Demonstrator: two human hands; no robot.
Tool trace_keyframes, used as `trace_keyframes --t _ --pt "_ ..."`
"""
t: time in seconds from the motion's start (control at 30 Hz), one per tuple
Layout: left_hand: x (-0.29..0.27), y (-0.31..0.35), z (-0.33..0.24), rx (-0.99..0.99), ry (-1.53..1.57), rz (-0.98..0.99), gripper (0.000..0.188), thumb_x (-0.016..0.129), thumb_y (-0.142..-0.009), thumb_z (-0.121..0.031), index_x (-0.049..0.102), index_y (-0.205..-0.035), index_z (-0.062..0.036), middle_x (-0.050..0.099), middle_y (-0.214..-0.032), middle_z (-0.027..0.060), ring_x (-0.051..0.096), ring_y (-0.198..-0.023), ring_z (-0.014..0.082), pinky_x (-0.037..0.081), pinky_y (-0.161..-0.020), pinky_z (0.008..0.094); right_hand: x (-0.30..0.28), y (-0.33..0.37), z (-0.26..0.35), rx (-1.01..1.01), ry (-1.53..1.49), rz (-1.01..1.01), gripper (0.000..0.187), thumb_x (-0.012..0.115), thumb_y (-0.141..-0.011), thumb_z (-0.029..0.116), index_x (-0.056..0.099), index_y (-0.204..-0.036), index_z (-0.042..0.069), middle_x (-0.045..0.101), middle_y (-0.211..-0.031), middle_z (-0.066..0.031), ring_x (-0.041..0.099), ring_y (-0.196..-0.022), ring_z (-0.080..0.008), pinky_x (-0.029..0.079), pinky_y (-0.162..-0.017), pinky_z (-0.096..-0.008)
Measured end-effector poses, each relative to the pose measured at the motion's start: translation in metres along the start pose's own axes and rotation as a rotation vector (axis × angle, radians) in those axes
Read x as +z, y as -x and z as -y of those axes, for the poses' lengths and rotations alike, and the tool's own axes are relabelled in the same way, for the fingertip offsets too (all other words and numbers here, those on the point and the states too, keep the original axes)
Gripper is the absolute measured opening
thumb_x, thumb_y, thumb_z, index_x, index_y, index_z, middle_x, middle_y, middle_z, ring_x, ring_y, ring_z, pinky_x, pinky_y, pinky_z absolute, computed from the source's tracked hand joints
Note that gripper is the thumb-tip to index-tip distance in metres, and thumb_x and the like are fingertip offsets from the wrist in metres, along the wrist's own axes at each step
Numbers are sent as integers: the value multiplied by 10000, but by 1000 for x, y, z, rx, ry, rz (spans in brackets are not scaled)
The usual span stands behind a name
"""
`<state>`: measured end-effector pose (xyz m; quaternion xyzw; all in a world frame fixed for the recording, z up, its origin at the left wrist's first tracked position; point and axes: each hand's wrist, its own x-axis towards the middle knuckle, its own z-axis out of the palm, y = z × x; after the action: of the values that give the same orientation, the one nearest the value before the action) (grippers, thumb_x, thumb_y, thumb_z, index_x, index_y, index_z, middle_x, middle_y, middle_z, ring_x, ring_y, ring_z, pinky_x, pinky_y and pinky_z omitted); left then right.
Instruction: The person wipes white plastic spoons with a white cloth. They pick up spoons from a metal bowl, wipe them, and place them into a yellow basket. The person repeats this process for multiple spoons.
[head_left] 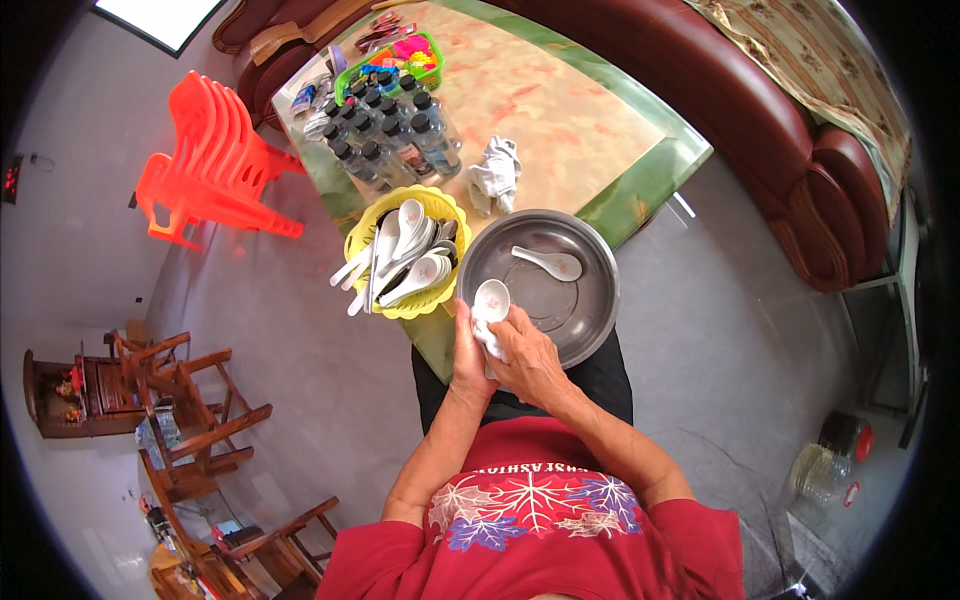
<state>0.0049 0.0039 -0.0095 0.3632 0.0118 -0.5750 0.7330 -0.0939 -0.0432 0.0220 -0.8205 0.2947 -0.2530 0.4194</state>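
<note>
Over the near left rim of a grey metal basin (592,330), my left hand (469,350) is closed around the handle of a white soup spoon (491,298), its bowl pointing away from me. My right hand (530,357) presses a small white cloth (489,338) against that spoon, just below its bowl. One more white soup spoon (555,264) lies inside the basin. Left of the basin, a yellow basket (461,220) holds several white spoons (408,235), heaped together with some metal cutlery.
A crumpled white cloth (496,175) lies on the table (560,110) beyond the basin. Several black-capped bottles (395,135) and a green basket (437,72) stand behind. Stacked red plastic chairs (215,150) are at left, wooden chairs (195,430) at lower left, a red sofa (720,110) at right.
</note>
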Motion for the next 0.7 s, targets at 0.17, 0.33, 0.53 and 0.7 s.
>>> trace_keyframes --t 0.17,0.33,0.53,0.7 --pt "-14 -2 -5 -78 -7 -15 482 428 -925 -480 558 -1050 -33 611 -913 94 593 -814 188 512 -714 323 2 18 -1 -25 -132 82 250 629 -756 130 546 -972 36 529 -947 -178 575 -789 -391 487 -671 -443" --pt "-33 -12 -8 -7 0 -151 322 564 -897 -310 494 -1076 -52 595 -896 101 553 -655 157 462 -534 299 -13 26 -2 94 -300 459 204 583 -782 166 557 -902 3 579 -839 -200 592 -771 -377 480 -672 -443" --pt "-55 -32 -55 331 -588 -401 206 533 -866 -122 490 -1051 -41 593 -876 108 545 -602 129 434 -475 241 -16 49 -9 252 -487 631 286 553 -784 207 615 -961 -8 621 -813 -186 628 -738 -291 499 -672 -377" --pt "-109 -65 -105 640 -1229 -423 269 582 -839 -159 585 -1034 26 591 -771 43 557 -674 113 462 -598 273 -25 43 -8 345 -480 703 290 543 -800 196 619 -1003 3 615 -766 -110 597 -632 -173 497 -548 -304"
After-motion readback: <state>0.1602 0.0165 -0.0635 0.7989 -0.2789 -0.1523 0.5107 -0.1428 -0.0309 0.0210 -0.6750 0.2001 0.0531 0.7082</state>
